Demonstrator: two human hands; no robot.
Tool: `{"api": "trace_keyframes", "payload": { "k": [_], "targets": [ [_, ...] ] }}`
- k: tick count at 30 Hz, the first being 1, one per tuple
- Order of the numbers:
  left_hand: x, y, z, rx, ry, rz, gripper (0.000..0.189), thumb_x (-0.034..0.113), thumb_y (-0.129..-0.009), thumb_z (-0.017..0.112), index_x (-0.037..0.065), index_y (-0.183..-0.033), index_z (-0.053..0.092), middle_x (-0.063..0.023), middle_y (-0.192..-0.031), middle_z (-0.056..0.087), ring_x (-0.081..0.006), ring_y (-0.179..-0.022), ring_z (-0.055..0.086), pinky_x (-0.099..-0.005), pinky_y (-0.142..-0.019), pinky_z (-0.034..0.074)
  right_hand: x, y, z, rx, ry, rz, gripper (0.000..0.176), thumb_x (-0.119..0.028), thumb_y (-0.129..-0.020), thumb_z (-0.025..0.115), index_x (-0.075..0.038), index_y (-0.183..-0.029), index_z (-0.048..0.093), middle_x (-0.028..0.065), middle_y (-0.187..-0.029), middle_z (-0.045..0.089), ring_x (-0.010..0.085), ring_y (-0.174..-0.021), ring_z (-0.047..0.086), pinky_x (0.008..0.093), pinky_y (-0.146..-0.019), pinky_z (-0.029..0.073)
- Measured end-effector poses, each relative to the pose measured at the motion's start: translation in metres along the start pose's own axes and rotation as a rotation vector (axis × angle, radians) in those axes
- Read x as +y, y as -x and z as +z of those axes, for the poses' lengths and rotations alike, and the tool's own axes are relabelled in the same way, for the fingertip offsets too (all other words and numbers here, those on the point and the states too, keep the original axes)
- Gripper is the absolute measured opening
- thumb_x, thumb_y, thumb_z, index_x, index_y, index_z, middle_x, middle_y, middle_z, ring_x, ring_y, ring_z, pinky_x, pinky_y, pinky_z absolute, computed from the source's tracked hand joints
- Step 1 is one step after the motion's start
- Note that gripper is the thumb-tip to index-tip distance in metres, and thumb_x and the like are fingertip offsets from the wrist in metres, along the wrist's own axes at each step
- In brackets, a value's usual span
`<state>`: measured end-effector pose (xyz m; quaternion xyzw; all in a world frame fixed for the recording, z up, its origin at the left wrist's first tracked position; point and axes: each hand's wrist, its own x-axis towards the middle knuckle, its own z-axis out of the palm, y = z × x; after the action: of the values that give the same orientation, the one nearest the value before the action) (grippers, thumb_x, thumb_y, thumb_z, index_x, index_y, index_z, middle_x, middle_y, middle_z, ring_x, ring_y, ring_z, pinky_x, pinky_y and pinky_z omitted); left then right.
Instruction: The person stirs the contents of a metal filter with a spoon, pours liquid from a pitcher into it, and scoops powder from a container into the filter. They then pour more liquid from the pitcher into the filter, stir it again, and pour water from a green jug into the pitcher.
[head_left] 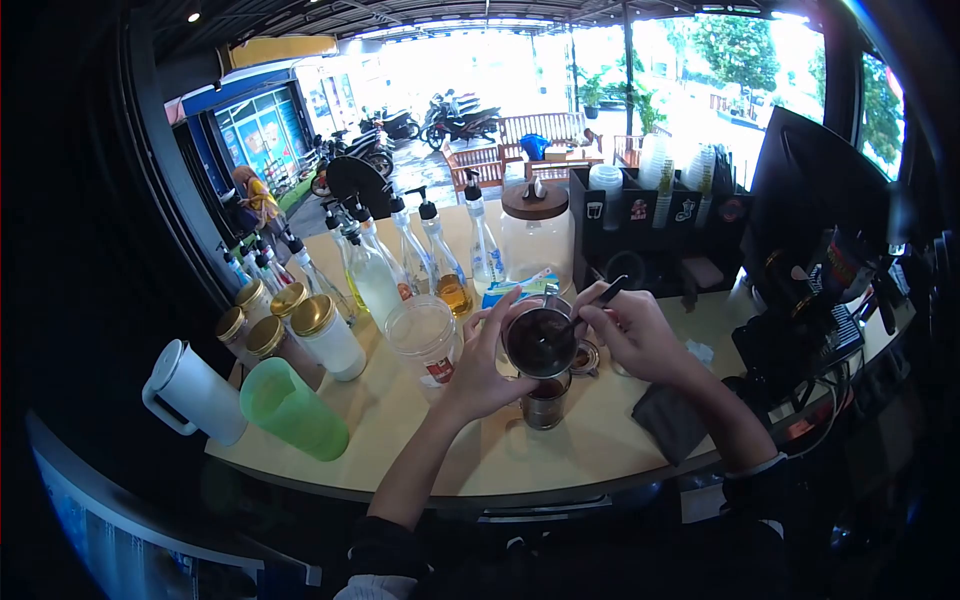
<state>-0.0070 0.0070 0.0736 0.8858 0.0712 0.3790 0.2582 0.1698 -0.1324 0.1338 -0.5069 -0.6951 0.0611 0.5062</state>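
My left hand (482,365) is wrapped round the side of a round metal cup (512,352), tipped so that its dark inside faces me. Between the fingers of my right hand (632,330) is a slim black-handled utensil (610,291), its lower end reaching into the cup; I cannot tell what kind of tip it has. Directly below, a second small metal cup (545,410) stands on the counter with something dark brown in it. Behind it lies a small round metal piece (586,358). A clear plastic tub (421,328) stands just left of my left hand.
Pump bottles (437,250) and gold-lidded jars (328,335) crowd the left side of the counter (400,450), near a green pitcher (295,408) and white jug (192,392). A wooden-lidded glass jar (535,235), black cup organizer (655,235) and dark cloth (672,424) are also there.
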Motion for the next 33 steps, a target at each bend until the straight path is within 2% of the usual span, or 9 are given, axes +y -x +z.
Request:
{"api": "trace_keyframes", "payload": {
  "k": [4,11,13,14,16,19,23,29,33],
  "targets": [
    [-0.001,-0.004,-0.001,-0.059,0.121,-0.009,0.108,0.027,-0.062,0.084,0.015,-0.149,0.020,-0.0095,-0.131,0.056,-0.0323,-0.126,0.041,-0.0471,-0.111,0.022,0.001,0.004,-0.001,-0.072,0.081,-0.007,0.012,-0.007,-0.093,0.053,0.002,-0.093,0.062,0.0104,-0.071,0.065,0.0181,-0.062,0.066,0.0297,-0.059,0.050],
    [0.005,-0.011,-0.007,-0.140,0.003,-0.051,0.109,0.027,-0.064,0.082,0.016,-0.150,0.016,-0.0077,-0.131,0.056,-0.0273,-0.126,0.046,-0.0461,-0.113,0.017,0.001,0.002,-0.005,-0.060,0.061,-0.010,0.013,-0.008,-0.093,0.054,0.002,-0.096,0.062,0.0116,-0.072,0.066,0.0186,-0.064,0.068,0.0296,-0.058,0.051],
    [0.006,-0.013,-0.009,-0.157,0.000,0.009,0.105,0.021,-0.062,0.083,0.011,-0.149,0.024,-0.0104,-0.133,0.055,-0.0305,-0.127,0.043,-0.0432,-0.109,0.031,-0.003,0.001,-0.008,-0.039,0.093,0.011,0.014,-0.009,-0.094,0.054,0.002,-0.097,0.062,0.0119,-0.072,0.066,0.0186,-0.065,0.069,0.0293,-0.058,0.051],
    [0.005,-0.014,-0.010,-0.158,0.002,0.009,0.105,0.021,-0.062,0.083,0.011,-0.149,0.024,-0.0104,-0.133,0.055,-0.0305,-0.127,0.043,-0.0432,-0.109,0.031,0.005,0.000,-0.006,0.030,0.022,-0.001,0.015,-0.010,-0.094,0.055,0.003,-0.098,0.062,0.0123,-0.073,0.067,0.0182,-0.067,0.069,0.0291,-0.060,0.052],
    [0.003,-0.015,-0.011,-0.192,0.028,0.038,0.108,0.023,-0.064,0.080,0.015,-0.150,0.017,-0.0065,-0.134,0.054,-0.0231,-0.126,0.049,-0.0462,-0.113,0.015,0.006,0.001,-0.001,0.018,-0.005,0.053,0.015,-0.010,-0.094,0.055,0.003,-0.098,0.062,0.0122,-0.073,0.067,0.0181,-0.067,0.069,0.0291,-0.060,0.052],
    [0.006,-0.017,-0.013,-0.203,0.000,0.074,0.106,0.021,-0.064,0.079,0.015,-0.150,0.017,-0.0051,-0.136,0.052,-0.0219,-0.127,0.048,-0.0467,-0.113,0.015,0.004,0.004,0.003,-0.035,-0.005,0.134,0.016,-0.011,-0.095,0.054,0.002,-0.098,0.061,0.0111,-0.072,0.068,0.0174,-0.067,0.069,0.0288,-0.060,0.052],
    [0.004,-0.018,-0.014,-0.211,-0.032,0.119,0.105,0.020,-0.064,0.079,0.015,-0.150,0.018,-0.0041,-0.136,0.052,-0.0222,-0.126,0.050,-0.0470,-0.113,0.015,0.006,0.002,0.005,0.060,-0.024,0.104,0.015,-0.011,-0.095,0.052,0.001,-0.098,0.061,0.0106,-0.070,0.067,0.0186,-0.064,0.068,0.0287,-0.059,0.051],
    [0.004,-0.025,-0.020,-0.290,-0.013,0.112,0.105,0.019,-0.064,0.079,0.016,-0.150,0.018,-0.0045,-0.134,0.054,-0.0243,-0.122,0.054,-0.0483,-0.113,0.015,0.007,-0.003,-0.003,-0.093,0.065,0.086,0.018,-0.011,-0.096,0.052,0.001,-0.104,0.061,0.0110,-0.071,0.067,0.0174,-0.066,0.068,0.0285,-0.060,0.052],
    [-0.001,-0.028,-0.019,-0.329,-0.002,0.124,0.104,0.023,-0.064,0.080,0.015,-0.149,0.021,-0.0083,-0.130,0.056,-0.0230,-0.122,0.055,-0.0477,-0.113,0.015,0.011,-0.005,-0.001,-0.080,-0.056,0.096,0.018,-0.010,-0.095,0.051,0.003,-0.100,0.063,0.0123,-0.071,0.067,0.0200,-0.065,0.068,0.0292,-0.060,0.051]
  ]
}}
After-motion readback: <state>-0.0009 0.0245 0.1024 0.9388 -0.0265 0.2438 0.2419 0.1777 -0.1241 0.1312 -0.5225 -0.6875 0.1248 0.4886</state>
